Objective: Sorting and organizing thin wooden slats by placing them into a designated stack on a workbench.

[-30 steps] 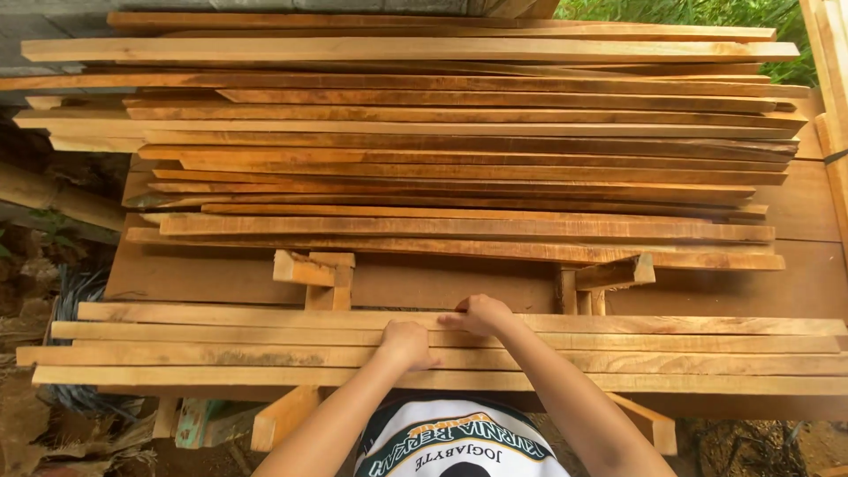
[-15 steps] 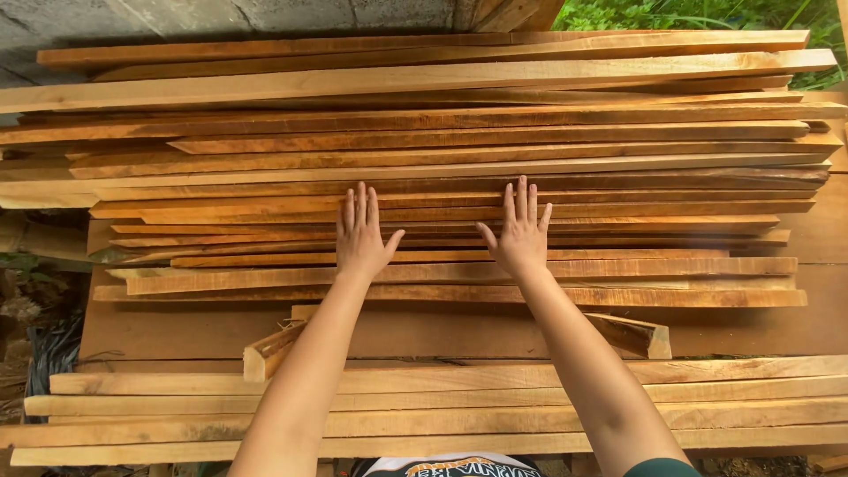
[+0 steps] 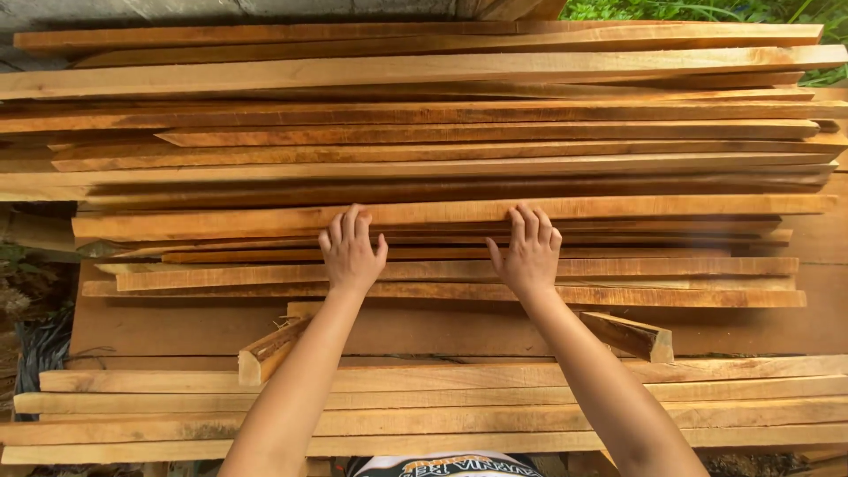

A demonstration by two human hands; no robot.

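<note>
on a big stack of long wooden slats, both hands lie palm down with fingers curled over the far edge of one pale slat that runs across the heap. left hand sits left of centre, right hand well apart to its right, both at the same height on the pile. fingers hook onto the slat's edge, thumbs spread below on the thinner strips under it; neither hand closes fully round anything, so the hold is a loose hooking one on that slat. forearms reach up from the bottom edge. nearer the person, a second, lower row of slats lies flat, parallel to the first. between the two rows a dark brown board shows, and on it two short wooden blocks: one beside the left forearm, one beside the right, both angled. green plants show at top right, beyond the stack.
</note>
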